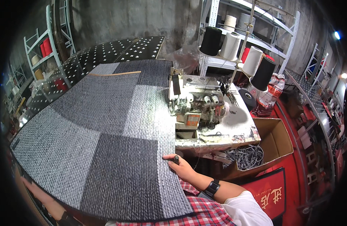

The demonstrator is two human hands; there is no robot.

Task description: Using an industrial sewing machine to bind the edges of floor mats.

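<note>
A large woven-look mat (94, 101) in light and dark grey blocks spreads before me, its near end reaching my lap. Its right side runs along the overlock sewing machine (198, 100), whose lamp lights the edge brightly. My right hand (181, 169) is closed at the mat's right edge, below the machine. Out of its fingers sticks a small black tool (176, 159), its kind unclear. At the near left edge is my left hand (41, 194), dim and partly under the mat, closed against that edge. A thin tan strip (115, 74) lies across the mat's far part.
Thread cones (230, 46) stand on a rack behind the machine. To the right, a cardboard box (273, 141) holds grey trimmings (245, 156). A red mat (265, 192) lies below it. Behind the grey mat is a dark studded table (117, 51); metal shelving (290, 41) lines the back.
</note>
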